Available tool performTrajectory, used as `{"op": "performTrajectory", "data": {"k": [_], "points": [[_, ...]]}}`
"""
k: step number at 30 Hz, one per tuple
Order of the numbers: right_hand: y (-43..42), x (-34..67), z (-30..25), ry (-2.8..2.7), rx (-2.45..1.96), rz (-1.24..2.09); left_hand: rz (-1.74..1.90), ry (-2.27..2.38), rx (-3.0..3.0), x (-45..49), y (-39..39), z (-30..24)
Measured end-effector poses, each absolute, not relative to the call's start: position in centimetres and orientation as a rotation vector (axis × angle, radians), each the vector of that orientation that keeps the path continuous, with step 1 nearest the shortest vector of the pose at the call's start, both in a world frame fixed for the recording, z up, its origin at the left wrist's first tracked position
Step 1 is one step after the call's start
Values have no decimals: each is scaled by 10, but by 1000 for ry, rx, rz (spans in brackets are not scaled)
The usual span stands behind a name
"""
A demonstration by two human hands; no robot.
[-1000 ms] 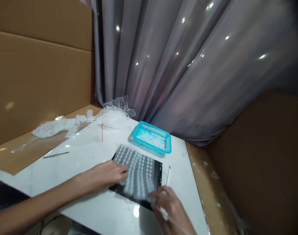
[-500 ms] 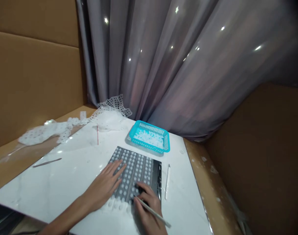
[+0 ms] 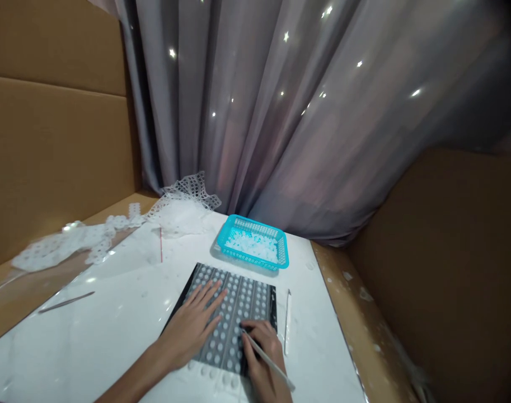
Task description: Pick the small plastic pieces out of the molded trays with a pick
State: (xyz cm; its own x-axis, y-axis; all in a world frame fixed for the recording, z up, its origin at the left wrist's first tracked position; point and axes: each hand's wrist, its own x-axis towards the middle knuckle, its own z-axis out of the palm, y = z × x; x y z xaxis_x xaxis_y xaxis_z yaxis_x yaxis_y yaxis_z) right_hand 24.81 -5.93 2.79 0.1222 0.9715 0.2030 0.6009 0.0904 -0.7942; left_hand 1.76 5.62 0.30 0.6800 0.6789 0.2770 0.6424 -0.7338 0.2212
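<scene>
Dotted sheet (image 3: 235, 305) partly hidden by left hand (image 3: 193, 327), tip of white pen-like tool (image 3: 268, 362) in right hand (image 3: 267, 348) too small to tell, curtain (image 3: 238, 134) cut off above

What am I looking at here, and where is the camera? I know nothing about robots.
There is no robot here: these are a person's two bare hands, seen by one camera worn on that person's head, looking forward and down. The left hand lies with spread fingers on a sheet of white dots, with black showing along its edges. The right hand holds a slim, pen-like tool, its tip at the dots.

On the white table, beyond the sheet, is a blue basket of small white pieces. A second slim tool lies to the right; a thin dark tool and a thin red strip lie to the left. Behind hangs a grey curtain.
</scene>
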Motion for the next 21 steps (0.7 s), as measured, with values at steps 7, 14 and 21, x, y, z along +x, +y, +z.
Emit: {"op": "performTrajectory", "data": {"k": [7,14,21], "points": [[-44,252,26,-1521,-1605,488,534,1128,2818,29,67,-8],[-32,260,18,-1507,-1609,526,625,1189,2833,35,70,-20],[-38,264,4,-1428,-1609,548,655,1202,2871,28,69,-28]]}}
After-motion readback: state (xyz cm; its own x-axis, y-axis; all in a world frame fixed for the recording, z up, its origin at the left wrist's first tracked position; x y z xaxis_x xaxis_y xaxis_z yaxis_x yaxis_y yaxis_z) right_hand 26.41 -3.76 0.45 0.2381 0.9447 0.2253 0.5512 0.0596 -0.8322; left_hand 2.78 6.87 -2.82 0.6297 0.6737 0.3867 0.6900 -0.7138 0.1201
